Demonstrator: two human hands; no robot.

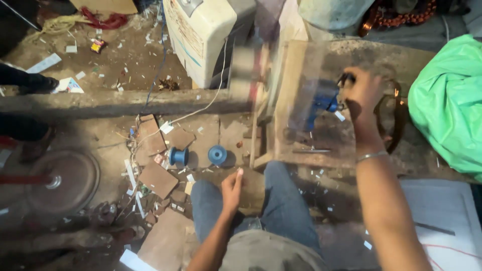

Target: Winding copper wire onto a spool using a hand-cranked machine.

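Right hand [362,93] grips the blue winder [321,103] handle; left hand [232,189] rests loosely curled, well apart.

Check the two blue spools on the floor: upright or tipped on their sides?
Both tipped. The left blue spool shows its barrel between two flanges; the right blue spool faces the camera with its round flange.

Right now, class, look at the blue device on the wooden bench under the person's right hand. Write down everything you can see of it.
The blue device is a small machine that looks like painted metal, standing on a worn wooden bench. Motion blur hides its finer parts. The right hand grips a dark part at its right side, perhaps a handle. Its lower body narrows toward the bench top. The left hand is well clear of it, resting on the person's knee.
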